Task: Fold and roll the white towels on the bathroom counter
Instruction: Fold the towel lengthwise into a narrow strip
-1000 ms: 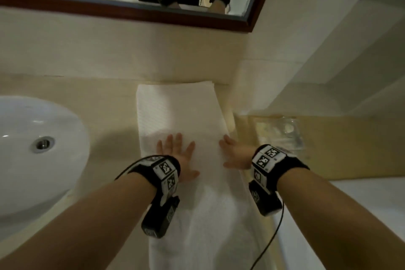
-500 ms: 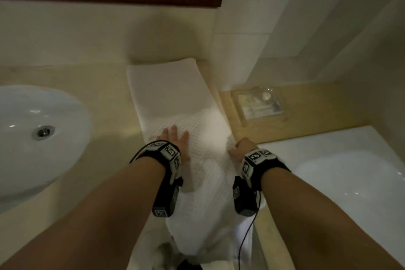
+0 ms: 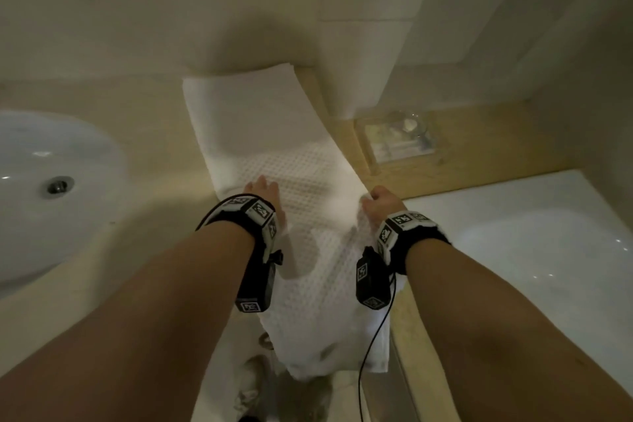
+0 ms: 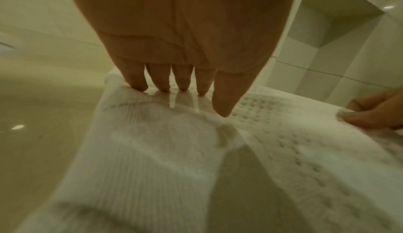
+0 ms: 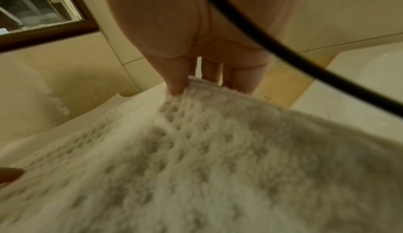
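Observation:
A long white towel [image 3: 260, 120] with a dotted weave lies as a narrow strip on the beige counter [image 3: 154, 134]. It runs from the back wall to the front edge, where its near end hangs over. My left hand [image 3: 262, 189] lies flat on the towel's left side, and in the left wrist view its straight fingers [image 4: 139, 85] press on the towel [image 4: 152, 150]. My right hand [image 3: 371, 200] pinches the towel's right edge. The right wrist view shows the thumb [image 5: 175, 83] on top of the raised edge of the towel [image 5: 196, 150] and the other fingers behind it.
A white sink basin [image 3: 51, 188] sits in the counter at the left. A clear glass tray [image 3: 397, 137] rests on a wooden ledge to the right of the towel, beyond it a white bathtub [image 3: 513, 250]. A tiled wall corner [image 3: 356, 44] juts out behind.
Both hands have slid back toward me along the towel. My right hand went from lying flat to pinching the right edge. The view has tilted down, showing the hanging end.

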Motion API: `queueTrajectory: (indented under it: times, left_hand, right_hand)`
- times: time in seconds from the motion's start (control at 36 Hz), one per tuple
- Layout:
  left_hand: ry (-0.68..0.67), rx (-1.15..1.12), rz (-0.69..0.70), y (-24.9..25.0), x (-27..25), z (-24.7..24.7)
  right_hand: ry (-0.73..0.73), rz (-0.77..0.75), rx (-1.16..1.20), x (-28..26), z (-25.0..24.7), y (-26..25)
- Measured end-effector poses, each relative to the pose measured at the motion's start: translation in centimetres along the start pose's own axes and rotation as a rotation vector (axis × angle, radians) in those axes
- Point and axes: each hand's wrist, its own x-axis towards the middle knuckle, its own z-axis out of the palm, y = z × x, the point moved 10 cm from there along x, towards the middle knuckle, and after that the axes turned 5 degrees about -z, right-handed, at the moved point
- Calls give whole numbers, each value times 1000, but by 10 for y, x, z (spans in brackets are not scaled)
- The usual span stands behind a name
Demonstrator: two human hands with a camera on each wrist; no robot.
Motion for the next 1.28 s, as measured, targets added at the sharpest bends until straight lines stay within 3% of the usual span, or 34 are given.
queueTrajectory:
  times: [0.17, 0.31, 0.47, 0.61, 0.67, 0.83, 1.06, 1.28]
  left_hand:
    - [1, -51, -45, 0, 3, 5]
    - [-18, 7, -128, -5, -7, 30]
    - [56, -50, -159, -12, -9, 36]
    - [294, -334, -407, -46, -22, 15]
    - [308, -478, -474, -57, -29, 16]
    - [224, -639, -342, -61, -19, 16]
    - [282, -380, -322, -102, -22, -13]
    - [358, -521, -337, -137, -2, -43]
  right_hand:
    - [-126, 7, -109, -2, 14, 14]
    - [-98, -24, -103, -2, 13, 26]
    - [-169, -10, -47, -2, 19, 36]
    - [-134, -57, -14, -5, 15, 34]
    - [-133, -84, 12, -8, 13, 33]
    - [-142, -138, 24, -16, 8, 25]
    - [-169, -332, -258, -17, 25, -34]
    - [-90, -277, -52, -23, 53, -53]
